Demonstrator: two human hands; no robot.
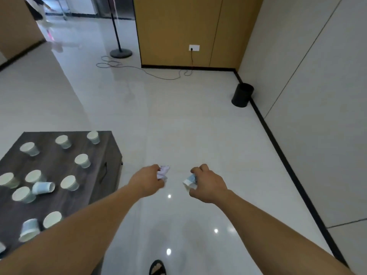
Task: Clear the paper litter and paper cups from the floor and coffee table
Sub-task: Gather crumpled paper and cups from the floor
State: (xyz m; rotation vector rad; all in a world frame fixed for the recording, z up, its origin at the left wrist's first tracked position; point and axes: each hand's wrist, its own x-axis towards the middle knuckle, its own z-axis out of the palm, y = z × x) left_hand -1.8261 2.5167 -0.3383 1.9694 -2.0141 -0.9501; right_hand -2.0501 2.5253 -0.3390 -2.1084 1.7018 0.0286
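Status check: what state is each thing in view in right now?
Left hand, gripping a lilac paper wad.
Right hand, gripping a bluish paper wad.
Upright cups, standing mouth-up on the coffee table.
Tipped cup, lying on its side among them.
Second tipped cup, toppled near the table's front edge.
Bin, upright, open-topped.
Cable, plugged into the wall socket.

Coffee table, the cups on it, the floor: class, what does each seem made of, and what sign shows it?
Coffee table: probably wood or wood-look laminate, matt; dark streaky grain. Cups: likely paper, matt; thin pale walls. Floor: glossy tile or polished stone; it mirrors lamp spots.
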